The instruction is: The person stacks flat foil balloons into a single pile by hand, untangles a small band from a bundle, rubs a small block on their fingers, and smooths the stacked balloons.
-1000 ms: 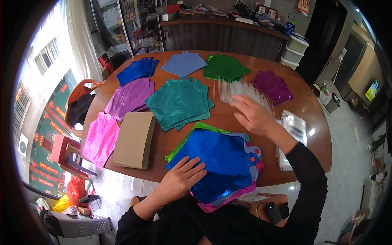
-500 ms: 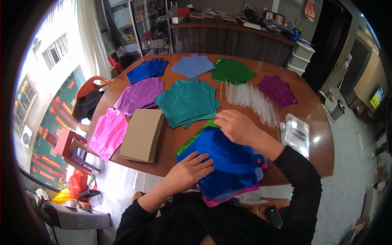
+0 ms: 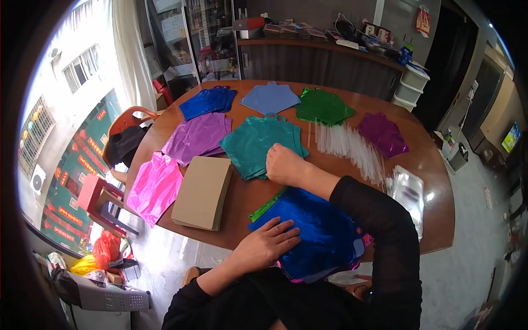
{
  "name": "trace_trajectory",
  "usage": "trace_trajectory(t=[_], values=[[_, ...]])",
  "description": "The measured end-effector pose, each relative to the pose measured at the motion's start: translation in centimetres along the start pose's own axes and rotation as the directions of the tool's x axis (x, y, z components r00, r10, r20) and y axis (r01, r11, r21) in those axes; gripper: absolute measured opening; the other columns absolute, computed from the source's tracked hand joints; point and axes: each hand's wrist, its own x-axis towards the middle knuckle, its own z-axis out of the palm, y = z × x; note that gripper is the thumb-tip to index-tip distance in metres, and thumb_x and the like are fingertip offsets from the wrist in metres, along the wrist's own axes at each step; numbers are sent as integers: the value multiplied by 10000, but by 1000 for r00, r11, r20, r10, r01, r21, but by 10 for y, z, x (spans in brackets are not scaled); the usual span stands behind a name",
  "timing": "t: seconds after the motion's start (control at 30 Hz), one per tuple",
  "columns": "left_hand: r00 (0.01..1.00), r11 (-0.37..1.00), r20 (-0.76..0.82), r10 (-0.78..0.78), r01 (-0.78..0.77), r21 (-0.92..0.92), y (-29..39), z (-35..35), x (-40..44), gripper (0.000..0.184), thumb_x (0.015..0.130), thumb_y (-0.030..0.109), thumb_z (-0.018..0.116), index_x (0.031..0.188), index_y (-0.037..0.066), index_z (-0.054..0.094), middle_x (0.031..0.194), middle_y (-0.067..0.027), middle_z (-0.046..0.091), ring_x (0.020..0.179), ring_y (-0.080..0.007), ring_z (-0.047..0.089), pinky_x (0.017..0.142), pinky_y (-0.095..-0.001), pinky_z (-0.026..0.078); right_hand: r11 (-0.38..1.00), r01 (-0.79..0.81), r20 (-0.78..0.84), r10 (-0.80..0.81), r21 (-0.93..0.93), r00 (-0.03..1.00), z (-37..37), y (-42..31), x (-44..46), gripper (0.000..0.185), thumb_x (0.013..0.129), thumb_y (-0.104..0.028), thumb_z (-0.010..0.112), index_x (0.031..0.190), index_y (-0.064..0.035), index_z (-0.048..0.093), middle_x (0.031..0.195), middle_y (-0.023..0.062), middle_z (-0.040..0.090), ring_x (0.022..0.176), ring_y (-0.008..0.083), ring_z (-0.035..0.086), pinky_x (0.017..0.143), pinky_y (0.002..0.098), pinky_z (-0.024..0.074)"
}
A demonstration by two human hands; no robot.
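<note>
My left hand [image 3: 268, 242] lies flat, fingers stretched out, on a stack of shiny foil sheets topped by a dark blue foil sheet [image 3: 313, 231]. A green foil edge [image 3: 268, 203] shows at the stack's far left, and pink peeks out underneath. My right hand [image 3: 287, 166] is over the near right edge of a fanned pile of teal foil sheets [image 3: 258, 140], its fingers curled together. What they hold, if anything, is hidden. Left of the blue stack stands a thick pile of brown cardboard sheets [image 3: 202, 190].
Around the table [image 3: 242, 217] lie pink [image 3: 157, 187], purple [image 3: 198, 135], blue [image 3: 206, 103], pale blue [image 3: 269, 98], green [image 3: 324, 107] and magenta foil sheets [image 3: 382, 135]. Many clear plastic sticks [image 3: 352, 148] are beside a clear plastic packet [image 3: 407, 195]. A chair [image 3: 129, 118] stands left.
My right hand has moved left and away from me, from the blue stack's far edge to the teal pile. My left hand stays on the blue sheet. The view has shifted slightly.
</note>
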Motion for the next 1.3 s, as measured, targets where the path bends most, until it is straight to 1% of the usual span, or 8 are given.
trace_trajectory(t=[0.6,0.7,0.77,0.8,0.93,1.0,1.1,1.3], values=[[1000,1000,-2,-16,16,4,1,-2,4,343,930,149,604,1250,42,659,1358,-86,650,1320,-314,572,1135,-467,416,994,-100,-203,108,50,973,36,15,-14,34,823,-127,621,809,-115,592,795,68,644,715,214,553,750,322,455],[1000,1000,-1,-26,26,3,3,-5,5,351,909,145,615,1242,44,663,1350,-79,656,1320,-308,573,1134,-464,415,968,-219,-114,233,124,966,-5,27,-28,128,846,-148,633,948,-74,615,948,99,671,836,246,599,823,351,479],[1000,1000,-5,-31,31,1,4,-6,6,361,889,141,626,1234,47,667,1342,-71,662,1319,-303,574,1132,-462,414,911,-242,-232,328,333,916,-51,42,-57,252,867,-155,655,1085,-31,632,1109,124,673,1003,286,621,936,381,482],[1000,1000,-1,-21,21,-14,4,-6,6,361,889,141,626,1234,47,667,1342,-71,662,1319,-303,574,1132,-462,414,840,-276,-113,366,468,924,-62,50,-77,323,887,-133,664,1174,8,619,1206,133,663,1096,315,616,1016,391,463],[999,999,4,-50,50,6,-2,-12,3,381,837,123,656,1210,48,680,1315,-56,679,1315,-295,579,1133,-461,412,751,-436,21,491,497,871,-143,59,-169,149,925,-98,623,995,9,700,1069,108,707,986,266,632,880,353,499],[996,995,-5,-85,85,47,-5,-19,6,329,873,137,623,1182,53,695,1285,-51,694,1304,-302,578,1142,-464,403,510,-672,193,701,537,687,-168,48,-213,134,927,-77,605,997,-18,703,1035,96,701,943,259,624,846,337,490],[992,991,-9,-122,122,53,-9,-23,8,341,836,93,658,1171,51,702,1274,-53,700,1300,-300,581,1145,-474,399,423,-788,348,729,448,589,-169,28,-270,111,854,-82,666,957,-43,674,1025,83,669,974,265,607,880,345,481],[990,990,-29,-136,137,42,-8,-13,9,356,809,67,686,1164,54,707,1264,-53,704,1299,-302,581,1149,-484,397,537,-663,258,642,521,722,-159,-35,-291,288,764,-134,727,1023,-61,624,1159,80,612,1234,307,540,1039,415,430]])
